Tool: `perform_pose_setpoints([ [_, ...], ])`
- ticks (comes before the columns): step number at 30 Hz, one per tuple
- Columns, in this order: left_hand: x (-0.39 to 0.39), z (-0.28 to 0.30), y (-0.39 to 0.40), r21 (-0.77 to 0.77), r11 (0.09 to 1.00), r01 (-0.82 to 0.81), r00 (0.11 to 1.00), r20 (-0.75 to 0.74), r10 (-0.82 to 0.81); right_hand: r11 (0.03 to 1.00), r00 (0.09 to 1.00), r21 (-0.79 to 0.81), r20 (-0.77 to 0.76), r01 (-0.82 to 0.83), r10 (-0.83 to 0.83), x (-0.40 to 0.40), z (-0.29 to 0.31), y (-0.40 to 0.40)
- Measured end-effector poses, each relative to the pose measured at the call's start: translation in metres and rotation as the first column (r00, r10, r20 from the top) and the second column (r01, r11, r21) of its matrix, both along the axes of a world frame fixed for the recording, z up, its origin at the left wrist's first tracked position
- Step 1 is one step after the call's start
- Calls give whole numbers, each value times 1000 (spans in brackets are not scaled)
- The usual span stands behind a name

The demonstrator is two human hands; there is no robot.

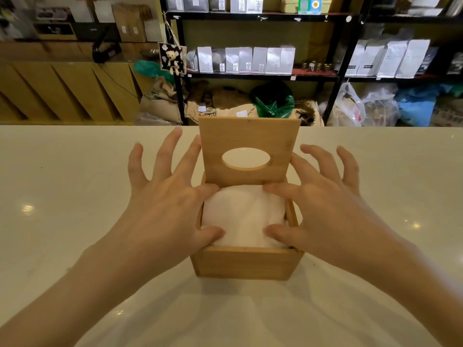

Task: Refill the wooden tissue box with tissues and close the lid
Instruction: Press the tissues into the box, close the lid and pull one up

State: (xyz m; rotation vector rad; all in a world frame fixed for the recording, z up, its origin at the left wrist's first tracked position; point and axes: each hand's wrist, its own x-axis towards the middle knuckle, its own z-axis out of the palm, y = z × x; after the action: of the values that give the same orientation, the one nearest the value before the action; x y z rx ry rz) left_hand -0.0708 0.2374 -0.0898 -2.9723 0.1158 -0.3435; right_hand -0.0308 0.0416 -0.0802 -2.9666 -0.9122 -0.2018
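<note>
Head view: wooden tissue box [246, 262] stands on a pale table [75, 196], roughly centred before the person. Lid [249, 141] is raised upright at the far edge of the box, its oval opening facing the camera. White tissues [244, 216] fill the box, mounded to about rim height.

Left hand [165, 199] is spread open; thumb and forefinger press on the left side of the tissues, remaining fingers splayed in the air beside the lid. Right hand [323, 201] mirrors it, open, thumb and forefinger on the right side of the tissues, other fingers fanned out. Neither hand grips anything.

Behind the table, black shelving [253, 76] carries rows of white and grey pouches [245, 60] with small labels; printing is too small to read. Bags and sacks lie under the lowest shelf; no brand is legible anywhere
</note>
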Motion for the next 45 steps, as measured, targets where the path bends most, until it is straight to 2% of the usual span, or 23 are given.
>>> perform_pose_setpoints([
  [2, 5, 1, -3, -23, 997, -68, 994, -91, 65, 1000, 1000, -29, -27, 4, -5, 0, 2, 1],
  [4, 9, 7, -7, 40, 991, -125, 964, -232, 131, 999, 997, -48, -72, 16, -20, 2, 3, 1],
  [11, 20, 14, -7, 60, 990, -126, 898, -417, 139, 998, 981, -61, -193, 8, -20, 11, 1, 1],
  [16, 21, 14, -11, 46, 988, -150, 899, -410, 156, 997, 975, -82, -220, 9, -27, 15, -3, 0],
  [21, -1, 19, -17, 95, 974, -207, 954, -200, 222, 999, 979, -9, -200, 47, -48, 9, 0, -9],
  [24, -6, 22, -18, -35, 984, -174, 975, -145, 167, 998, 980, 34, -192, 58, -50, 6, 2, -9],
  [29, 4, 14, -16, -14, 977, -212, 938, -284, 200, 995, 961, -39, -258, 96, -103, 6, 0, -2],
  [34, 7, 13, -15, 41, 984, -173, 936, -304, 177, 982, 958, -164, -251, 98, -138, 9, 7, 3],
  [41, 20, 19, -10, -108, 981, -162, 898, -429, 101, 961, 948, -273, -291, 48, -130, 19, 13, 7],
  [45, 20, 20, -11, -103, 985, -140, 891, -446, 80, 949, 951, -317, -293, -2, -96, 22, 12, 7],
])
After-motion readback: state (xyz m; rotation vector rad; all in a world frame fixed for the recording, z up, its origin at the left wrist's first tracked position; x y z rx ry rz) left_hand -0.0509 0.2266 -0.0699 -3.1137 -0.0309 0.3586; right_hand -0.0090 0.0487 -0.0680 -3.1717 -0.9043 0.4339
